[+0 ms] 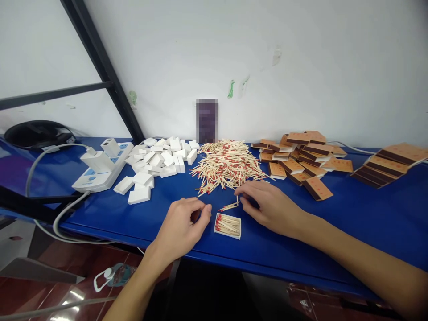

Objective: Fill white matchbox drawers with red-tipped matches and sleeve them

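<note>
A small white matchbox tray [228, 236] lies near the table's front edge, holding several red-tipped matches [229, 224] with their heads to the left. My left hand [183, 227] is just left of the tray, fingers curled and thumb tip against the index finger, with nothing seen between them. To the tray's upper right, my right hand [267, 206] pinches a match [237, 200] between thumb and index finger. A few loose matches [228, 207] rest on the table behind the tray. Beyond both hands rises a big heap of matches [230, 162].
White empty trays [157, 158] are piled at left, beside a power strip [100, 176] with chargers and cables. Orange-brown matchbox sleeves [306, 156] are heaped at right, with flattened sleeves [389, 164] farther over. A pixelated dark object [207, 121] leans on the wall behind the blue table [351, 232].
</note>
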`<state>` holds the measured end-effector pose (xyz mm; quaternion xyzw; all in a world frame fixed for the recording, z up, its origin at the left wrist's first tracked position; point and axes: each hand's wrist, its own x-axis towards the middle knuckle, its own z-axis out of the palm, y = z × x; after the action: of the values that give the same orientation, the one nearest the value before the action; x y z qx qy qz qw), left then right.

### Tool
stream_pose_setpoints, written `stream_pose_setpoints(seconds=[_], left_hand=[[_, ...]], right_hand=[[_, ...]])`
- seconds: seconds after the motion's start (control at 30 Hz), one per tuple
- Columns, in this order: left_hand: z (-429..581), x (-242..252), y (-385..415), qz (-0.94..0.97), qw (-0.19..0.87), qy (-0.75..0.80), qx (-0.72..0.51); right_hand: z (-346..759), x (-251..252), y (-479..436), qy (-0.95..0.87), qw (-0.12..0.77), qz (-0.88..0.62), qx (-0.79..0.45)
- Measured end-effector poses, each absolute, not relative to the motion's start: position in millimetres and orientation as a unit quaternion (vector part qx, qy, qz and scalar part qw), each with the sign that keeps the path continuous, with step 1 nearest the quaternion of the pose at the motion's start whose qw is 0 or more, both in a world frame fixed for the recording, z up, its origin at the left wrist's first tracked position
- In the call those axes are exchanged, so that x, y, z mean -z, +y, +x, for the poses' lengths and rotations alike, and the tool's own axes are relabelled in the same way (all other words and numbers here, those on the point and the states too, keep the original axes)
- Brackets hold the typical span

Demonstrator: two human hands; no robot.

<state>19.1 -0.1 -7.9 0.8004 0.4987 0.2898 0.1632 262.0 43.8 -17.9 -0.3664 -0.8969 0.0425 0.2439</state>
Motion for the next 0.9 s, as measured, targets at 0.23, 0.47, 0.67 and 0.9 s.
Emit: stream_pose_setpoints(seconds=[0.23, 0.47, 0.67, 0.9], left_hand=[[19, 4, -6, 0.861, 0.151, 0.428, -0.228], [19, 7, -5, 0.883, 0.137, 0.406, -0.193], [19, 7, -5, 0.882, 0.148, 0.4, -0.2], [18, 5, -6, 0.887, 0.156, 0.393, -0.184]], right_hand=[[264, 15, 39, -0.907, 0.214, -0.353, -0.086], [259, 16, 37, -0.91, 0.253, -0.314, -0.093], [255, 20, 40, -0.906, 0.283, -0.288, -0.127], [262, 21, 45, -0.876, 0.326, -0.342, -0.093]])
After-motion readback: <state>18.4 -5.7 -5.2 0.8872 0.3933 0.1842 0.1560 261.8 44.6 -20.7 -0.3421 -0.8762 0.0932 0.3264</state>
